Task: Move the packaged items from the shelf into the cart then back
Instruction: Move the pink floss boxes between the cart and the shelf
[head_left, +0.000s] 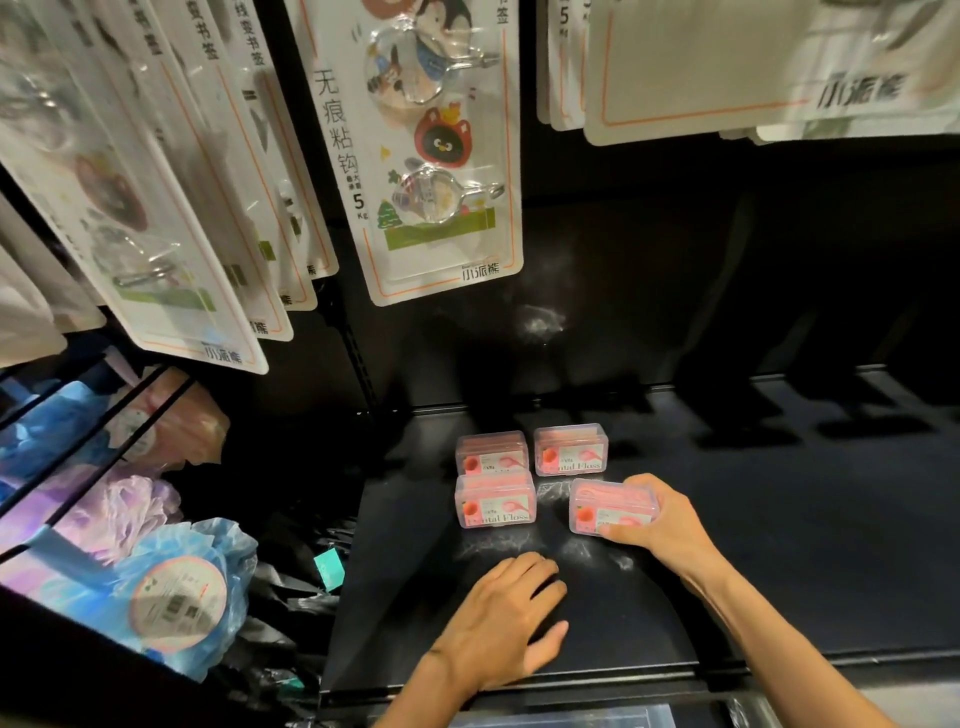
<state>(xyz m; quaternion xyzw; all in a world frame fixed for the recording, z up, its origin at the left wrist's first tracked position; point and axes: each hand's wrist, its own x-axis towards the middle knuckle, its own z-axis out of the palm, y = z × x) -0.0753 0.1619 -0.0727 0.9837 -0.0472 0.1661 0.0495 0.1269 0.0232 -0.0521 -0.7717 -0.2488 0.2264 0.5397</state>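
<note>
Black shelving fills a dim shop aisle, with a dark shelf (753, 519) running across the near half of the scene. Four clear boxes of pink dental floss sit on it in two rows of two, left of centre. The far-left box (491, 452) and the far-right box (570, 449) stand just beside each other. The near-left box (494, 499) touches the far-left box, its "Dental Floss" label facing the camera. The near-right box (610, 506) lies slightly skewed, apart from the other three.

The right hand (662, 519) grips the near-right box from the right, thumb curled on its near edge and fingers curled over its far edge. The box rests on the shelf. The left hand (506, 618) lies palm down on the shelf, nearer than the boxes and touching none of them; its fingers are straight and close together, the thumb spread out to the right.

Above, white hook cards (431, 150) with cartoon prints and clear adhesive hooks hang from the back panel at centre and left. More white cards (727, 73) hang at upper right, blurred. At left, a lower bin behind black bars holds blue and lilac bath sponges (171, 597), one carrying a round label. A pale, clear-looking edge shows at the bottom centre of the scene; what it belongs to cannot be told.
</note>
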